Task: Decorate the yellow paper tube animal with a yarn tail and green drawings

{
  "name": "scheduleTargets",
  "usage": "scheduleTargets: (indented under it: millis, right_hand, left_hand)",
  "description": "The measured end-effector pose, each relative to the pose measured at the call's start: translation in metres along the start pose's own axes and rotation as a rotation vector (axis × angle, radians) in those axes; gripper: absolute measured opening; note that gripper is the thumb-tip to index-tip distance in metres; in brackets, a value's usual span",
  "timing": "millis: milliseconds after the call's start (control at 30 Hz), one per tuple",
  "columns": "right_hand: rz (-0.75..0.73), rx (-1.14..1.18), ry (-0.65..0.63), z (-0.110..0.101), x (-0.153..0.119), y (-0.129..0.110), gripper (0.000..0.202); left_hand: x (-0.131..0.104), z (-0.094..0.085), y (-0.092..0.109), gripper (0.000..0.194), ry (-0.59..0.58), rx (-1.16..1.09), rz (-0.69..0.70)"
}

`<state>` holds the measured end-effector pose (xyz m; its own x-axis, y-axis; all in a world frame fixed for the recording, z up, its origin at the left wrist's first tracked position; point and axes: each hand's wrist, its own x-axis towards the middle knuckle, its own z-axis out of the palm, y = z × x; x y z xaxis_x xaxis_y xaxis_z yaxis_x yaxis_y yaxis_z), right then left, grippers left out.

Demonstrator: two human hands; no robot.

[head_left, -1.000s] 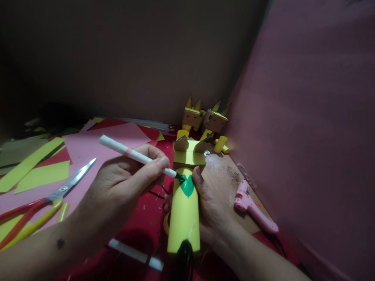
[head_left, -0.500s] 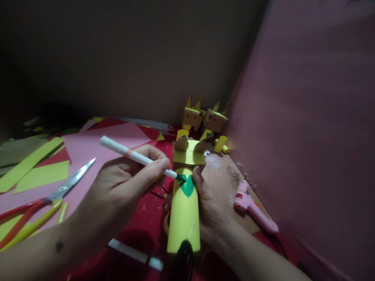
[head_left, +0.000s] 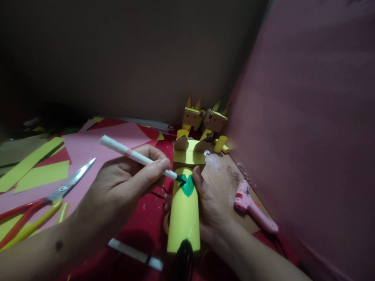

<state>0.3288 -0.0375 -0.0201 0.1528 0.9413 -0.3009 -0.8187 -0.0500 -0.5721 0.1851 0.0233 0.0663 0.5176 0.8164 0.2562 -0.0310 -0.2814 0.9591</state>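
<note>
Far L: yellow strip (head_left: 32, 164) + smaller yellow piece (head_left: 43, 176) lie by a pink sheet (head_left: 88, 146). Scissors (head_left: 63, 189) lie nr them, blades together, pointing away; red & yellow handles twd bottom L corner. Next, L hand (head_left: 129, 179): thumb & fingers clamped on a white marker (head_left: 139, 157), nearer its tip end; it slants down to R, dk green tip on upper L part of the green heart (head_left: 187, 187). Below, 2 pale strips (head_left: 128, 250) on the red surface (head_left: 149, 222), small gap btwn. Centre: yellow tube (head_left: 184, 222), lengthwise in front of the person, heart nr its far end. Just past that end, a cardboard box (head_left: 190, 158) w/ 2 upright flaps. Dark item (head_left: 185, 259) at tube's nr end, too dim to ID. R hand (head_left: 209, 207) is wrapped round tube from R, thumb by the heart; other fingers mostly hidden. Behind, 2 box-headed figures (head_left: 191, 116) w/ pointed ears. Far R, pink glue gun (head_left: 254, 212) on brown board (head_left: 221, 179), nr pink wall (head_left: 316, 117).
</note>
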Motion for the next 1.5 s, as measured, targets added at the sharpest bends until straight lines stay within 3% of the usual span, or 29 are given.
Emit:
scheduleTargets:
  millis: [1167,1500]
  right_hand:
    - [0.019,-0.013,-0.02,0.0031,-0.0024,-0.0024,0.064]
    - [0.002,0.001,0.037,-0.0016,0.0014,0.0008,0.065]
  left_hand:
    - [0.0012,-0.0028,-0.0006,0.028,-0.024,-0.037,-0.057]
    - [0.0056,-0.0008,0.0014,0.027,0.029,-0.013,-0.065]
